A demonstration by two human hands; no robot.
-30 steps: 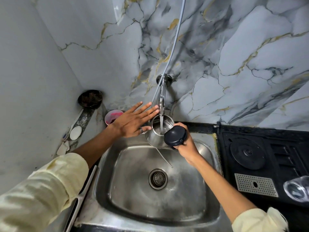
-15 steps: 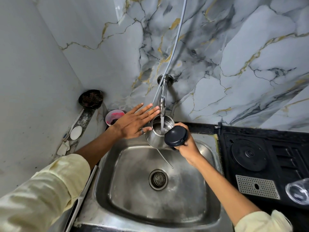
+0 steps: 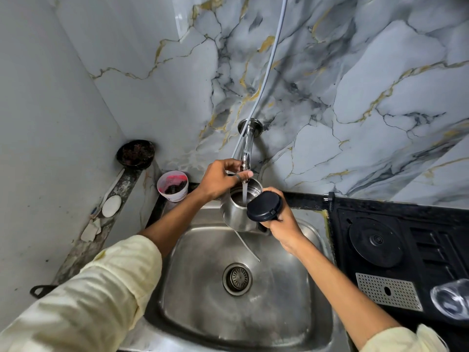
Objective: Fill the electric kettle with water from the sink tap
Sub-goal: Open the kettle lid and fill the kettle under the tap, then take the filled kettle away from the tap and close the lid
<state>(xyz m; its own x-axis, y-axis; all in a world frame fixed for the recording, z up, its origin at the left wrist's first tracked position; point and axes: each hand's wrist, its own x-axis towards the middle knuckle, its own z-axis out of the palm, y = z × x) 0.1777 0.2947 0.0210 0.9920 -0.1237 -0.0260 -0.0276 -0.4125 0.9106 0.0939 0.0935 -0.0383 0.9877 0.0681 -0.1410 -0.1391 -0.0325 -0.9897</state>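
Now, from the head view, my left hand (image 3: 220, 177) is curled around the tap (image 3: 245, 153) at center frame, fingers pinching its end. My right hand (image 3: 280, 226) grips the steel electric kettle (image 3: 237, 212) by its handle, just below the spout, above the sink (image 3: 238, 295); its black lid (image 3: 264, 207) is flipped open and water (image 3: 244, 193) streams inside
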